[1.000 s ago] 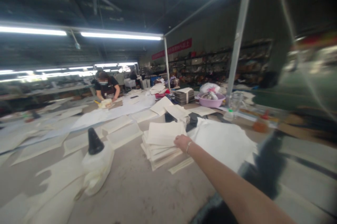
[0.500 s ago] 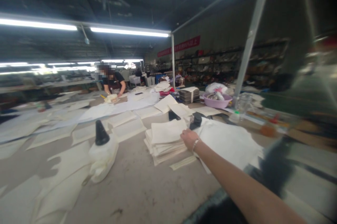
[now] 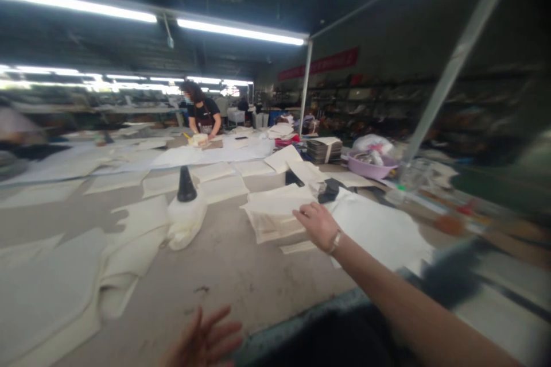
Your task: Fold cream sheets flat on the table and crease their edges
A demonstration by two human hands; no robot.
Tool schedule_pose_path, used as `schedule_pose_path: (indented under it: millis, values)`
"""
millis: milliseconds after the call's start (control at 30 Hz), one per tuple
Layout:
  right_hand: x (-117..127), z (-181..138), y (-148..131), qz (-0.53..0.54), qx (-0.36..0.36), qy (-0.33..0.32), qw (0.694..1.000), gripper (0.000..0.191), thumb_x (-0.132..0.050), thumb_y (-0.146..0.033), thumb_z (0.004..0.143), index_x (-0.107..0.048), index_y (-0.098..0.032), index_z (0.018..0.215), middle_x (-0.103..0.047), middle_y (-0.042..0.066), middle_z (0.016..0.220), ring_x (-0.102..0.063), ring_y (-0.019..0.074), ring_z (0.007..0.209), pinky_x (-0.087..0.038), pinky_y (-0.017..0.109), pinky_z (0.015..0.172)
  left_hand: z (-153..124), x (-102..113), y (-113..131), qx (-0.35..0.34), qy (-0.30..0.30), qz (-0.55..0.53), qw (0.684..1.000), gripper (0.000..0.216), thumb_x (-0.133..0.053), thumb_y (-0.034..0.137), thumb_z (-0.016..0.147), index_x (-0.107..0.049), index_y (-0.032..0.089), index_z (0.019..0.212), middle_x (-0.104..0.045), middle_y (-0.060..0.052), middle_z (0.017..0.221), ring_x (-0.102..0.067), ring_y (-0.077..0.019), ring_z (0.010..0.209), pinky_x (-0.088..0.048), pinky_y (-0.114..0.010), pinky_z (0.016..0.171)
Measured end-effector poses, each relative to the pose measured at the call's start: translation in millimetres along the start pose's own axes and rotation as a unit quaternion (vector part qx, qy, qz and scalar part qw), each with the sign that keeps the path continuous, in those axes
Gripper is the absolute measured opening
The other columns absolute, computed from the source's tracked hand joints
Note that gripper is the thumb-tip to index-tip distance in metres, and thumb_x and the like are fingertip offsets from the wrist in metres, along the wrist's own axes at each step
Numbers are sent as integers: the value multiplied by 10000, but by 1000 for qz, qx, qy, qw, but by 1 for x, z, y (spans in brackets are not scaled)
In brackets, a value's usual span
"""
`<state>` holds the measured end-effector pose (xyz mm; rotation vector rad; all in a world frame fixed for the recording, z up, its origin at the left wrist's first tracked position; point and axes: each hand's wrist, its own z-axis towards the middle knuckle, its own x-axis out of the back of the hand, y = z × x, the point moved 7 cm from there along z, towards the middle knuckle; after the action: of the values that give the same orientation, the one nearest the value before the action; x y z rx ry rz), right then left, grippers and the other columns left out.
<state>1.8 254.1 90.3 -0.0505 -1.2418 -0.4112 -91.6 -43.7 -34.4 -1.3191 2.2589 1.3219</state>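
My right hand [image 3: 319, 227], with a bracelet at the wrist, is at the right front edge of a stack of cream sheets [image 3: 275, 226]. Its fingers are bent together at the edge of the top sheet [image 3: 273, 200]; blur partly hides the grip. Low in the view, my left hand [image 3: 210, 335] is held over the table's near edge, fingers spread, with nothing in it. Left of the stack stands a whitish bottle [image 3: 188, 219] with a black cone-shaped top [image 3: 186, 185]. A narrow cream strip [image 3: 298, 247] lies before the stack.
White sheets [image 3: 379, 229] lie right of the stack, near a dark object [image 3: 330, 190]. Large cream pieces [image 3: 55, 281] cover the left side. Farther back are a strapped dark bundle [image 3: 323, 150], a purple basin [image 3: 372, 167] and a person [image 3: 204, 114] working across the table.
My left hand has come into view from below. My right hand stays at the stack, its fingers now less tightly curled. The view has shifted, and a second person shows at far left.
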Motion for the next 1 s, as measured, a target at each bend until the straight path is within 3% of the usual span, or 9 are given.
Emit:
schedule_pose_path:
  millis: [133,267,333,467,533,600,733,900,1000]
  values:
    - [25,-60,-54,75,85,69,991,418,-348,-124,904,-546,-270,1242,-575,89,1020,-471,225,867,-390,385,806,18,-35,18,-33,-129,-98,986,750,-401,656,807,-488,36,1219,-568,-243,1197,-522,-347,1139,-458,-466,881]
    - [26,-129,-104,175,173,31,969,477,-372,-145,899,-438,-331,1333,-607,68,993,-509,220,826,-422,405,783,36,-30,23,-101,-67,-83,989,599,-453,522,858,-520,24,1184,-668,-181,1031,-628,-278,977,-508,-363,811]
    - [20,-154,-113,242,163,3,957,492,-392,-148,894,-421,-354,1340,-610,59,994,-530,219,858,-439,405,805,35,-18,13,-88,-6,-36,995,534,-565,408,829,-517,17,1190,-702,-155,900,-674,-255,811,-538,-317,694]
    - [-3,-169,-83,411,-53,37,910,521,-496,-291,878,-354,-365,1374,-472,69,1293,-445,257,1179,-426,432,932,13,7,-4,-67,69,7,995,562,-629,337,790,-481,36,1241,-706,-155,872,-681,-274,764,-555,-354,666]
    - [-25,-166,-65,515,-197,51,833,667,-523,-433,856,-221,-307,1438,-358,103,1407,-395,281,1247,-424,460,946,-1,18,-5,-86,104,11,991,587,-639,325,785,-450,78,1281,-703,-142,926,-674,-277,828,-552,-372,720]
    - [-46,-155,-65,597,-283,30,750,743,-517,-530,834,-211,-239,1446,-406,141,1378,-457,289,1198,-438,471,927,-13,28,-7,-101,146,24,984,597,-646,302,783,-433,95,1299,-701,-127,960,-662,-272,886,-542,-364,758]
    - [-53,-122,-90,669,-324,19,669,570,-520,-578,814,-564,-158,1197,-617,132,1145,-572,286,1042,-451,437,908,-29,35,-7,-114,173,32,978,559,-550,353,850,-407,94,1324,-670,-123,1068,-609,-257,1022,-504,-352,841]
    - [-35,-111,-115,656,-339,81,669,525,-592,-585,760,-629,-144,1042,-673,109,1004,-595,293,957,-457,413,872,-35,33,7,-151,107,-9,983,558,-582,382,826,-453,119,1301,-624,-126,1166,-552,-253,1118,-415,-377,985]
    - [-41,-113,-132,733,-355,79,574,491,-618,-535,773,-609,-162,1092,-668,89,1038,-601,273,953,-473,388,852,-33,36,4,-149,80,-66,983,540,-564,387,837,-456,143,1306,-615,-122,1180,-550,-267,1117,-382,-416,1020]
